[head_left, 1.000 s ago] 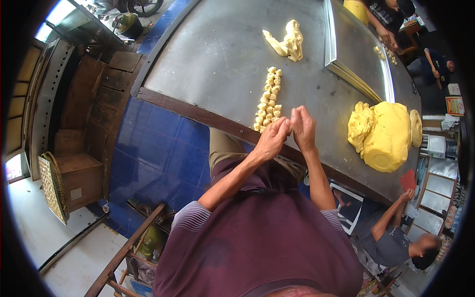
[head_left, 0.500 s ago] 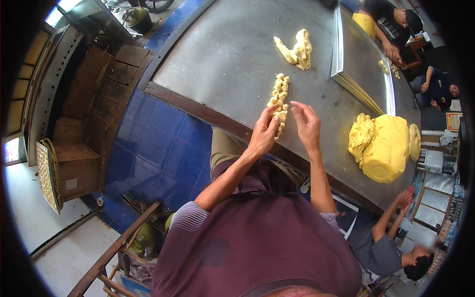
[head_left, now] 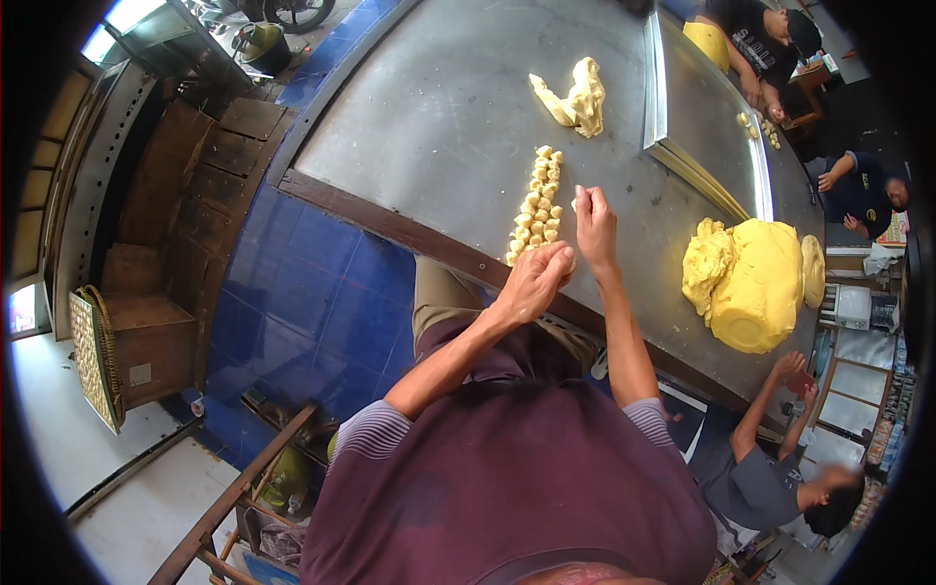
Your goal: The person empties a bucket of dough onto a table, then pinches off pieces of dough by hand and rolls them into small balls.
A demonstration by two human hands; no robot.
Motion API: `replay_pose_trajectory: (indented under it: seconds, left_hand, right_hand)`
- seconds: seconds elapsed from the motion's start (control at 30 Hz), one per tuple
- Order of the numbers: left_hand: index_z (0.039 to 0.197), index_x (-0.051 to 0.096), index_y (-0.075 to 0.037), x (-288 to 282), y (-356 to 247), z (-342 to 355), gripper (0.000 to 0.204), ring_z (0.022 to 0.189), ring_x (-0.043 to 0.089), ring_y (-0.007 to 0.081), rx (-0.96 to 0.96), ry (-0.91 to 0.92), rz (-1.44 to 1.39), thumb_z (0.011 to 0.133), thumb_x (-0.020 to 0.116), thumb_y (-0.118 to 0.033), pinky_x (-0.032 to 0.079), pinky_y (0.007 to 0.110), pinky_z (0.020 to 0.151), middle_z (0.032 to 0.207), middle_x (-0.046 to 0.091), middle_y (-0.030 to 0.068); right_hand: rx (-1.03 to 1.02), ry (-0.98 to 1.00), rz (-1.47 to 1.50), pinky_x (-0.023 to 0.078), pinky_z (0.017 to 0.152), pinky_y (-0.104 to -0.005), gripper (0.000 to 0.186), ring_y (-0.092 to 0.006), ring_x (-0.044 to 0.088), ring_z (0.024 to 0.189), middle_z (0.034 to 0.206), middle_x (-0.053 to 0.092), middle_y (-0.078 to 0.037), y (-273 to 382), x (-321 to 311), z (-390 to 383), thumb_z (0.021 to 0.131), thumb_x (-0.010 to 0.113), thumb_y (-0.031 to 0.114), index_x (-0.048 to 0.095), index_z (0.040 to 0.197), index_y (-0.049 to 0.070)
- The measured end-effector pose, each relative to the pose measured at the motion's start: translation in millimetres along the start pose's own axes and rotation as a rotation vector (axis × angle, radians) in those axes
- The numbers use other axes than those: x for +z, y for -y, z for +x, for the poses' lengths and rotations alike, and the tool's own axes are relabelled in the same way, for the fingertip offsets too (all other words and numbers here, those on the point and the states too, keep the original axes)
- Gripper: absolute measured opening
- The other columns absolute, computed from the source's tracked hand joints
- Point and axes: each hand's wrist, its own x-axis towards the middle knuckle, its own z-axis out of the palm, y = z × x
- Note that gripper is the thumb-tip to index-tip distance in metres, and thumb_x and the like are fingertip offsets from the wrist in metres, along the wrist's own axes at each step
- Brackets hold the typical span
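Small pale-yellow dough balls (head_left: 534,216) lie in a narrow cluster of rows on the metal tabletop (head_left: 429,127). At the near end of the cluster is my left hand (head_left: 534,283), its fingers curled closed; what they hold, if anything, is hidden. My right hand (head_left: 597,229) is raised just right of the dough balls, thumb and fingers pinched together on a small pale bit of dough (head_left: 576,200). Farther off on the table lies a loose, twisted lump of dough (head_left: 583,97).
A large yellow dough mass (head_left: 756,288) sits at the table's right. Behind it stands a metal-topped box (head_left: 707,117) with sticks along its edge. Co-workers (head_left: 756,49) are at the far right; another person (head_left: 770,478) is at the near right. Wooden edging (head_left: 390,219) borders the table.
My left hand has drawn back toward me, its fingers now closed, uncovering more dough balls. The fingers of my right hand have closed into a pinch, and it has shifted slightly left.
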Motion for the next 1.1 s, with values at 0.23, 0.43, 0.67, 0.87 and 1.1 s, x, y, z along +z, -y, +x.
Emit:
replay_pose_trajectory:
  seconds: [0.23,0.43,0.67,0.87,1.1]
  left_hand:
    - [0.112,0.066,-0.004,-20,10,3,0.025,0.067,0.057,0.0065,-0.038,-0.207,-0.048,0.096,0.058,-0.022,0.047,0.023,0.061,0.078,0.064,0.0008]
    - [0.119,0.054,0.001,-9,15,10,0.034,0.069,0.059,0.0072,-0.043,-0.371,-0.207,0.096,0.062,-0.022,0.049,0.023,0.063,0.084,0.067,0.0043]
    - [0.113,0.060,-0.002,-10,-42,-3,0.025,0.076,0.050,0.0042,0.010,-0.249,-0.210,0.100,0.053,-0.022,0.041,0.021,0.065,0.082,0.058,-0.0013]
    - [0.112,0.063,-0.007,-30,-199,-72,0.036,0.054,0.043,0.0095,0.699,0.143,-0.311,0.101,0.046,-0.037,0.034,0.028,0.052,0.063,0.050,0.0003]
    - [0.109,0.059,-0.023,-27,-242,-84,0.030,0.042,0.038,0.0150,0.996,0.340,-0.544,0.102,0.039,-0.043,0.029,0.032,0.045,0.055,0.051,0.0032]
  right_hand:
    - [-0.280,-0.043,-0.103,0.048,0.071,-0.0411,0.027,-0.0325,0.060,0.077,0.089,0.063,-0.015,-5,7,3,0.092,0.064,0.024,0.063,0.108,0.002]
    - [-0.094,0.380,0.457,0.043,0.062,-0.0188,0.024,-0.0007,0.049,0.071,0.091,0.064,0.004,27,-24,-38,0.089,0.067,0.009,0.068,0.113,0.007]
    - [0.040,0.013,0.175,0.050,0.073,-0.0287,0.024,-0.0153,0.064,0.080,0.095,0.070,-0.011,1,-11,8,0.090,0.067,0.019,0.069,0.109,0.005]
    - [-0.118,0.039,-0.196,0.051,0.078,-0.0362,0.021,-0.0270,0.065,0.086,0.098,0.066,-0.014,-12,-1,34,0.089,0.067,0.022,0.072,0.105,0.010]
    - [-0.321,-0.066,-0.399,0.047,0.092,-0.0403,0.032,-0.0319,0.058,0.109,0.117,0.061,-0.016,-9,12,107,0.088,0.066,0.016,0.064,0.118,0.004]
